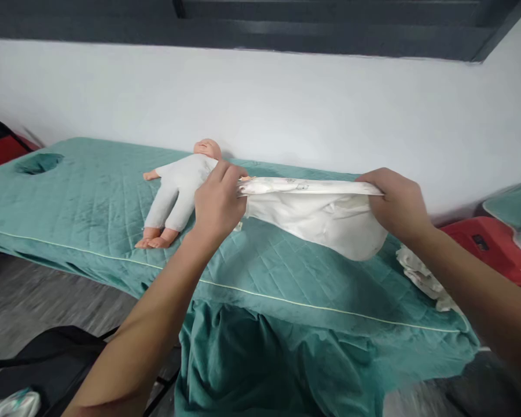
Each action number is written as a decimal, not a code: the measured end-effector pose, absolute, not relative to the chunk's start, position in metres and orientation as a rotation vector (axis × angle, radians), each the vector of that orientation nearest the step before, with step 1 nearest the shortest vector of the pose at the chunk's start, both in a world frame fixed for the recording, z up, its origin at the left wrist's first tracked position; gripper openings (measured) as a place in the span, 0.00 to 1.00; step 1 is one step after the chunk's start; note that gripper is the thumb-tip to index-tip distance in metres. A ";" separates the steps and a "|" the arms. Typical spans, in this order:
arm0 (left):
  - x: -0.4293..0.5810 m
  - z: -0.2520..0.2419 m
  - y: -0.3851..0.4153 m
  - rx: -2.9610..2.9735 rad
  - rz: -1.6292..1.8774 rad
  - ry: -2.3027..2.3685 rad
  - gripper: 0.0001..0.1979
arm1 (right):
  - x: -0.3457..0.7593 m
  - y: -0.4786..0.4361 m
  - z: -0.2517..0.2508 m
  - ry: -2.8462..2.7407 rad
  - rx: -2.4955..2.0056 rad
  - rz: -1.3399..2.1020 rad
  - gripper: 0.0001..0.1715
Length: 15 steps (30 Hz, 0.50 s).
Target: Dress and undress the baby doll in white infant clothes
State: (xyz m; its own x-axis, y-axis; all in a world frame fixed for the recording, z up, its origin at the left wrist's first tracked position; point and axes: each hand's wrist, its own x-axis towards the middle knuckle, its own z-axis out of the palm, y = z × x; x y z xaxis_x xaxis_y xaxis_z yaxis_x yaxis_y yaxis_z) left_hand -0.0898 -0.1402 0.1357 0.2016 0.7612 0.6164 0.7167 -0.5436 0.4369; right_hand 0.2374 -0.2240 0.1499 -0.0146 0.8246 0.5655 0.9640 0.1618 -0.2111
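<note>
Stretched between my two hands is a white baby garment (pixel 316 214) with a faint printed pattern along its top edge; its exact cut cannot be made out. My left hand (pixel 221 200) is closed on one end, and my right hand (pixel 395 202) grips the other. The lower part hangs loose above the bed, and a small pale tag (pixel 238 226) shows below my left hand. Just left of that hand a baby doll (pixel 182 179) in a light grey suit lies on its back, head toward the wall. My left hand hides the doll's other arm.
A green quilted cover (pixel 99 191) drapes the massage bed, with a face hole (pixel 39 164) at the far left. Crumpled white cloth (pixel 421 275) lies at the right end, near a red chair (pixel 490 246). A black chair (pixel 47 359) stands at front left. A white wall (pixel 260 104) runs behind.
</note>
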 end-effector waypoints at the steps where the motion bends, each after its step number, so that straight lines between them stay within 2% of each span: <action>1: -0.091 0.136 -0.141 2.385 1.275 1.497 0.10 | 0.242 -0.231 0.151 -1.844 -1.693 -0.306 0.24; 4: -0.094 0.140 -0.138 2.291 1.192 1.484 0.10 | 0.256 -0.248 0.157 -1.739 -1.709 -0.299 0.22; 9: -0.087 0.133 -0.099 2.242 0.805 1.467 0.12 | 0.280 -0.236 0.147 -1.714 -1.859 -0.329 0.22; 12: -0.067 0.107 -0.079 2.288 0.615 1.640 0.15 | 0.281 -0.210 0.114 -1.757 -2.014 -0.300 0.23; 15: -0.036 0.069 -0.088 2.473 0.663 1.863 0.18 | 0.256 -0.188 0.063 -1.803 -2.092 -0.331 0.28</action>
